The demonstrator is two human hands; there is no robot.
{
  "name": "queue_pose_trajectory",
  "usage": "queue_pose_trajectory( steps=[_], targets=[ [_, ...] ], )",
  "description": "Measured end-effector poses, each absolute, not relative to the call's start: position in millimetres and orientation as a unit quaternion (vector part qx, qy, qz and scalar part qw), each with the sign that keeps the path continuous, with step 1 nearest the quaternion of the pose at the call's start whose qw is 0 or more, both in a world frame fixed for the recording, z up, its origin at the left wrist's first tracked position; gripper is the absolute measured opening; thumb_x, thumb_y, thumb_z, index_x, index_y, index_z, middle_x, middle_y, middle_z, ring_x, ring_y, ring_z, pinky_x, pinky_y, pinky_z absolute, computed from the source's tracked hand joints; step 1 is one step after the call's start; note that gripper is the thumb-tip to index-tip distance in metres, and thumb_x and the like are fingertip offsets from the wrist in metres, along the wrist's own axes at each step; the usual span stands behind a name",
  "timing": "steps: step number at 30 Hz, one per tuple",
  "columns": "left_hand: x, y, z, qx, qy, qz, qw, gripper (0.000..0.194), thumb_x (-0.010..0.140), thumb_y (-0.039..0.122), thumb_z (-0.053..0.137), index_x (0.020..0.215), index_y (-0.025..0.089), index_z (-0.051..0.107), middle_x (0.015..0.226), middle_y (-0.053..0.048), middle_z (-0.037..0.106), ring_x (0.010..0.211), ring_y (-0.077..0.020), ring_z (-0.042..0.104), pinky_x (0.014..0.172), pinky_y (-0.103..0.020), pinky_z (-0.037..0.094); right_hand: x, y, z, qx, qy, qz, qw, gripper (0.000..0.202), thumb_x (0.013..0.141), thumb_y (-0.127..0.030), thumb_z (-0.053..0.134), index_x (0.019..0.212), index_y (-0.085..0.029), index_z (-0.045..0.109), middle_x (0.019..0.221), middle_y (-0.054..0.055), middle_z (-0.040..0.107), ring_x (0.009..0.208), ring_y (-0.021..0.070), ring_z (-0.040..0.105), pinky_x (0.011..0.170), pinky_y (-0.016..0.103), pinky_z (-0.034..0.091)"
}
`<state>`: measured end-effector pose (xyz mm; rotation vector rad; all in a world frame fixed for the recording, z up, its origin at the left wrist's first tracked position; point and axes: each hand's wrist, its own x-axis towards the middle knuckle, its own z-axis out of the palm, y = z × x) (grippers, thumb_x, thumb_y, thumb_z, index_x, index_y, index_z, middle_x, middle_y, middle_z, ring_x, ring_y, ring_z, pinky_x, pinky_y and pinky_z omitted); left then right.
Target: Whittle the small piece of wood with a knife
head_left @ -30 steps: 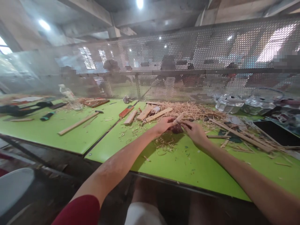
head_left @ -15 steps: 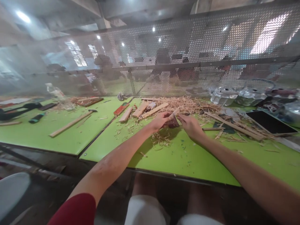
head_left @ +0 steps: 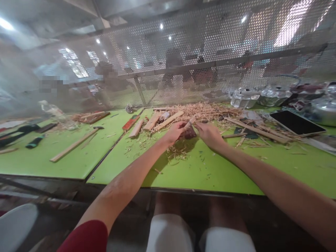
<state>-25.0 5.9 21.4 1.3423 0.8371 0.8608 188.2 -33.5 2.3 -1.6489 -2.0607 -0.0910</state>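
Note:
Over the green table (head_left: 228, 175), my left hand (head_left: 177, 133) is closed around a small pale piece of wood (head_left: 190, 121), which tilts up to the right. Below the wood, by the left fingers, shows a dark reddish-brown flat piece (head_left: 190, 133); its kind is unclear. My right hand (head_left: 209, 134) is closed in a pinch just right of the wood's end, and what its fingertips grip is hidden. Curled wood shavings (head_left: 178, 154) lie beneath my left hand.
A shavings heap (head_left: 207, 112) lies behind my hands. Wooden pieces (head_left: 151, 121) and a red-orange block (head_left: 130, 122) are left of it. A hammer (head_left: 76, 144) and plastic bottle (head_left: 56, 113) are farther left. Right are a wooden strip (head_left: 258, 130), a tablet (head_left: 296, 122) and metal kettles (head_left: 244, 98).
The camera view has shifted and tilted slightly, so the tabletop things sit a little farther left. Both hands keep nearly the same pose around the piece of wood.

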Motion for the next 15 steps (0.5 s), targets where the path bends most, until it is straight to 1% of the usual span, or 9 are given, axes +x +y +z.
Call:
queue_pose_trajectory(
  steps=[4,8,10,12,13,15],
  targets=[
    [-25.5,4.8,20.1,0.585,0.364,0.357,0.631,0.005,0.109,0.014,0.083,0.109,0.015,0.078,0.068,0.006,0.055,0.051,-0.0066,0.042,0.052,-0.022,0.025,192.7,-33.5,7.0,-0.615,-0.749,-0.014,0.246,0.058,0.130,-0.038,0.037,0.144,-0.010,0.086,0.106,0.023,0.088,0.083,0.0300,0.077,0.072,0.038,0.052],
    [-24.9,1.3,20.4,0.586,0.370,0.342,0.634,0.006,0.110,0.009,0.076,0.109,0.014,0.076,0.065,0.007,0.051,0.049,-0.0066,0.038,0.050,-0.022,0.022,202.3,-30.8,9.2,-0.636,-0.730,0.002,0.249,0.060,0.130,-0.040,0.036,0.140,-0.010,0.087,0.096,0.019,0.085,0.072,0.0256,0.068,0.067,0.036,0.047],
    [-24.3,-0.6,20.8,0.585,0.366,0.342,0.638,0.006,0.110,0.009,0.075,0.110,0.015,0.075,0.064,0.008,0.049,0.049,-0.0068,0.037,0.050,-0.021,0.022,204.9,-30.2,8.8,-0.635,-0.729,-0.002,0.255,0.062,0.129,-0.041,0.035,0.141,-0.009,0.088,0.096,0.019,0.085,0.073,0.0258,0.068,0.067,0.036,0.047],
    [-23.9,-1.0,20.0,0.583,0.360,0.346,0.641,0.006,0.109,0.012,0.078,0.111,0.016,0.074,0.063,0.009,0.047,0.048,-0.0069,0.036,0.049,-0.021,0.021,204.9,-30.5,7.3,-0.625,-0.733,-0.003,0.267,0.062,0.128,-0.042,0.036,0.142,-0.011,0.088,0.099,0.019,0.087,0.075,0.0268,0.070,0.069,0.037,0.049],
    [-23.9,-0.5,19.0,0.583,0.357,0.348,0.641,0.008,0.108,0.015,0.080,0.111,0.016,0.073,0.063,0.009,0.047,0.048,-0.0070,0.036,0.049,-0.021,0.021,204.0,-30.8,6.1,-0.617,-0.738,-0.001,0.274,0.062,0.128,-0.043,0.036,0.143,-0.012,0.088,0.101,0.019,0.087,0.077,0.0274,0.071,0.070,0.037,0.050],
    [-23.9,1.8,15.9,0.594,0.342,0.358,0.634,0.018,0.107,0.025,0.088,0.111,0.017,0.074,0.063,0.010,0.047,0.047,-0.0069,0.037,0.050,-0.021,0.021,200.9,-31.5,3.3,-0.599,-0.751,0.006,0.279,0.060,0.127,-0.044,0.038,0.142,-0.015,0.089,0.105,0.019,0.089,0.081,0.0285,0.073,0.072,0.037,0.052]
  ],
)
